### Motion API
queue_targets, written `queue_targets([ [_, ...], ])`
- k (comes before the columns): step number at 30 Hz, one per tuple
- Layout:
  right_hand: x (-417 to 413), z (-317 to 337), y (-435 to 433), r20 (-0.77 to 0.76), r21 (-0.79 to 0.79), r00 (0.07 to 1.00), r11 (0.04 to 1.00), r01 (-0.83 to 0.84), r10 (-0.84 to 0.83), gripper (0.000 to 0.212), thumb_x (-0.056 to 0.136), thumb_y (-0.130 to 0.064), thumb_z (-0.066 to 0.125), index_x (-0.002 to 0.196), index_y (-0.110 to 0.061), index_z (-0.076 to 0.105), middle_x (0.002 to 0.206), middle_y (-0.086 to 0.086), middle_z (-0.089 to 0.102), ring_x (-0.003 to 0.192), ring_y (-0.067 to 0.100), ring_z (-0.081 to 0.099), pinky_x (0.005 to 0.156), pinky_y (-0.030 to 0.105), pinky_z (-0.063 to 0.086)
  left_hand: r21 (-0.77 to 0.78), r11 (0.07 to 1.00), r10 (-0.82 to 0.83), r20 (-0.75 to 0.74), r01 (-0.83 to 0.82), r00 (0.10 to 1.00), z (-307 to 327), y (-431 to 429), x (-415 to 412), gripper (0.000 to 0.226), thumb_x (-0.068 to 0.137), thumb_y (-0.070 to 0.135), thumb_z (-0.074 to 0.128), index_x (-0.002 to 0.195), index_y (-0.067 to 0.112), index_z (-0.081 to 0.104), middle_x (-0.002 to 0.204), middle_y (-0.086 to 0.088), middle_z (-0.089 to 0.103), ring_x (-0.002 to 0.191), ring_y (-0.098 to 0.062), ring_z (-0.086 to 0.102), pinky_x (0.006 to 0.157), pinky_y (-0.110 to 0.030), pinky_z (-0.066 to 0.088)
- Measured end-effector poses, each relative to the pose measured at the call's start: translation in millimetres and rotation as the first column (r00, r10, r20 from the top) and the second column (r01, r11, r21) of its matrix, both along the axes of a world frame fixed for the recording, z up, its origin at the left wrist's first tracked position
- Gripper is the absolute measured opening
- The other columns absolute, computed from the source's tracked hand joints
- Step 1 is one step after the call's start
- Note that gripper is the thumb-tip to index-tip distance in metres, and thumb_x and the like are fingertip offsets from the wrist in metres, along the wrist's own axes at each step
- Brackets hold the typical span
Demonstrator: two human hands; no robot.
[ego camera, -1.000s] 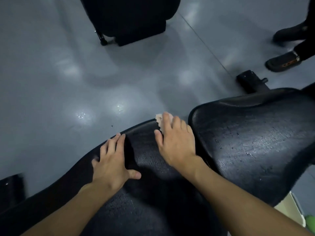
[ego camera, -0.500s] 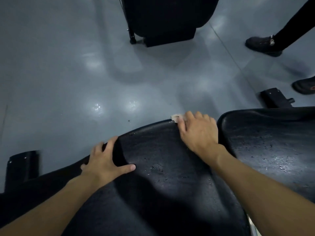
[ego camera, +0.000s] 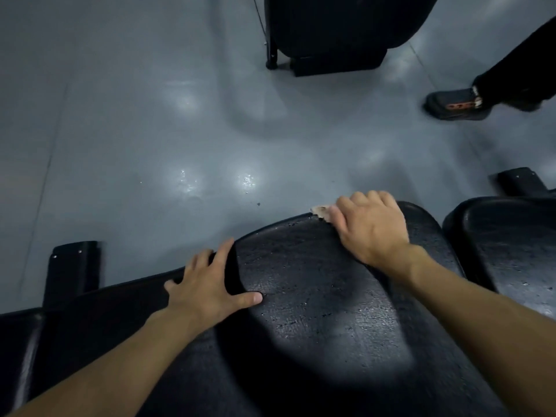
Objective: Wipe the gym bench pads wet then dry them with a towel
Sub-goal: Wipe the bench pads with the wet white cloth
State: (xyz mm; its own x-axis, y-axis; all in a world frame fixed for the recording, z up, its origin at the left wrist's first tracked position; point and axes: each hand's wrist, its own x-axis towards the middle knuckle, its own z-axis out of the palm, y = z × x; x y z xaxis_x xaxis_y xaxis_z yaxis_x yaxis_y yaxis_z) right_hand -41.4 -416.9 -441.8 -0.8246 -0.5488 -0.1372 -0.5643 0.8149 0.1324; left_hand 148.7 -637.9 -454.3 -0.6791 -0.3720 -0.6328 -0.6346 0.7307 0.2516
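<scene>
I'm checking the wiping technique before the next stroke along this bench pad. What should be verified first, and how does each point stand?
1. Cloth under right hand: ok, pressed at the pad's far edge.
2. Left hand bracing the bench pad: ok, flat on it.
3. Pad wet: ok, droplets and sheen visible.
4. Neighbouring pad wiped: cannot tell.
5. Drying towel at hand: cannot tell, none in view.
6. Passer-by's shoe clear of the bench: ok.

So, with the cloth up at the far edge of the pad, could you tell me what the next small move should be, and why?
Probably draw the right hand and its cloth back toward you across the bench pad: the cloth sits at the far edge, droplets dot the surface nearer you, and the left hand lies flat on the pad.
</scene>
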Motion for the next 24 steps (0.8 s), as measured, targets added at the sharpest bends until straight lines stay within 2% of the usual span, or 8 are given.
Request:
queue_targets([
  [4,23.7,-5.8,-44.1,0.008,0.035,0.989,0.988,0.15,-0.15,0.063,0.098,-0.057,0.015,0.108,-0.02,0.065,0.112,0.01,0.065,0.109,0.035,0.052,0.107,0.05,0.026,-0.029,0.999,-0.038,-0.055,0.036,0.998,-3.8,0.0,1.0,0.119,0.059,0.088,0.06,0.148,0.051,-0.009,0.158,0.004,0.017,0.146,-0.023,0.017,0.105,-0.064,0.025],
  [8,64.8,-19.1,-102.2,0.097,0.035,0.992,0.996,-0.079,0.075,0.063,0.099,-0.059,0.011,0.109,-0.022,0.06,0.111,0.005,0.062,0.109,0.03,0.053,0.106,0.049,0.028,-0.042,0.998,-0.057,-0.085,0.053,0.995,-10.2,-11.9,14.3,0.12,0.06,0.087,0.06,0.151,0.04,-0.001,0.157,0.009,0.02,0.146,-0.018,0.019,0.107,-0.061,0.027],
  [12,45.5,-15.3,-83.2,0.123,0.023,0.973,0.98,-0.197,0.193,0.055,0.102,-0.055,0.01,0.104,-0.027,0.057,0.104,0.002,0.065,0.102,0.026,0.056,0.103,0.044,0.032,-0.051,0.999,-0.013,-0.015,0.012,1.0,-14.9,-42.8,38.6,0.116,0.057,0.089,0.058,0.149,0.048,0.001,0.157,0.007,0.019,0.146,-0.019,0.015,0.107,-0.07,0.021],
  [16,15.0,-7.1,-43.9,0.015,0.055,0.999,0.997,0.049,-0.05,0.06,0.101,-0.052,0.014,0.099,-0.022,0.066,0.104,0.008,0.069,0.103,0.03,0.058,0.105,0.045,0.03,-0.007,1.0,-0.023,-0.034,0.023,0.999,-18.3,-50.3,45.3,0.113,0.06,0.087,0.06,0.149,0.05,0.0,0.156,0.009,0.019,0.146,-0.018,0.013,0.107,-0.071,0.021],
  [18,21.6,-8.6,-52.9,-0.017,0.055,0.991,0.989,0.135,-0.135,0.065,0.1,-0.052,0.013,0.097,-0.017,0.068,0.103,0.011,0.069,0.102,0.033,0.057,0.106,0.048,0.03,-0.012,1.0,-0.026,-0.041,0.026,0.999,-20.7,-51.6,45.3,0.113,0.059,0.087,0.06,0.148,0.05,0.001,0.155,0.009,0.021,0.145,-0.019,0.014,0.107,-0.071,0.021],
  [20,37.8,-13.7,-79.8,-0.015,0.092,0.986,0.982,0.167,-0.167,0.07,0.097,-0.054,0.01,0.103,-0.016,0.068,0.109,0.012,0.067,0.108,0.033,0.055,0.109,0.051,0.027,-0.002,1.0,-0.019,-0.052,0.019,0.998,-23.2,-52.4,47.3,0.113,0.059,0.087,0.06,0.148,0.05,0.002,0.154,0.009,0.022,0.145,-0.019,0.014,0.107,-0.071,0.019],
  [22,62.2,-20.3,-114.3,0.024,0.113,0.995,0.989,0.092,-0.095,0.072,0.097,-0.056,0.007,0.112,-0.017,0.066,0.115,0.01,0.065,0.113,0.031,0.054,0.11,0.053,0.024,0.007,1.0,-0.015,-0.076,0.016,0.997,-25.2,-51.3,48.8,0.113,0.059,0.087,0.06,0.148,0.05,0.002,0.153,0.008,0.023,0.145,-0.019,0.013,0.107,-0.072,0.019],
  [24,90.5,-28.8,-147.3,0.104,0.113,0.993,0.992,-0.058,0.047,0.074,0.097,-0.058,0.003,0.115,-0.018,0.062,0.114,0.007,0.064,0.113,0.028,0.054,0.11,0.054,0.026,-0.001,1.0,-0.014,-0.084,0.014,0.996,-26.0,-52.1,50.7,0.114,0.059,0.087,0.059,0.15,0.046,0.003,0.155,0.008,0.02,0.146,-0.018,0.012,0.108,-0.072,0.018],
])
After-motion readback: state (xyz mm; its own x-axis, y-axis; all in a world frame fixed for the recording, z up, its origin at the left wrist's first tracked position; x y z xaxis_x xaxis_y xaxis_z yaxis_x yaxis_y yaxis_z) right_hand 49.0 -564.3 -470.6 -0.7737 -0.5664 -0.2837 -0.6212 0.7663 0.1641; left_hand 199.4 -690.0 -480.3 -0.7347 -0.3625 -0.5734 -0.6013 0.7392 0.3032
